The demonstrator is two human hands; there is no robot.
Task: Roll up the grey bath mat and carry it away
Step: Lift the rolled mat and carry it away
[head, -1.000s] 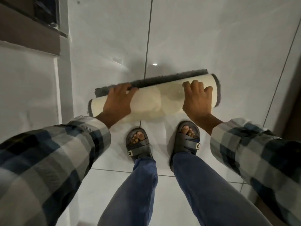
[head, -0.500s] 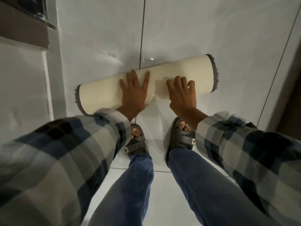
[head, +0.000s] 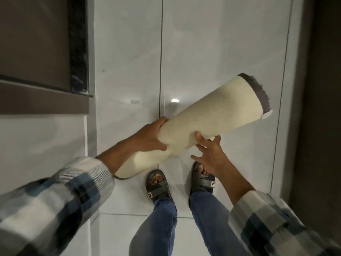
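The bath mat (head: 212, 115) is a tight roll, cream backing outward, with grey pile showing at its upper right end. It is off the floor and tilted, right end high, left end low near my feet. My left hand (head: 149, 137) wraps around the roll near its middle and grips it. My right hand (head: 210, 154) is under the roll with fingers spread, fingertips touching its underside.
White tiled floor (head: 212, 52) stretches ahead. A dark door or panel with a brown threshold (head: 36, 52) is on the left, a dark wall edge (head: 323, 108) on the right. My sandalled feet (head: 158, 185) stand just below the roll.
The roll lay on the floor under both palms; now it is lifted and tilted, left hand closed around it, right hand moved underneath. The view has risen.
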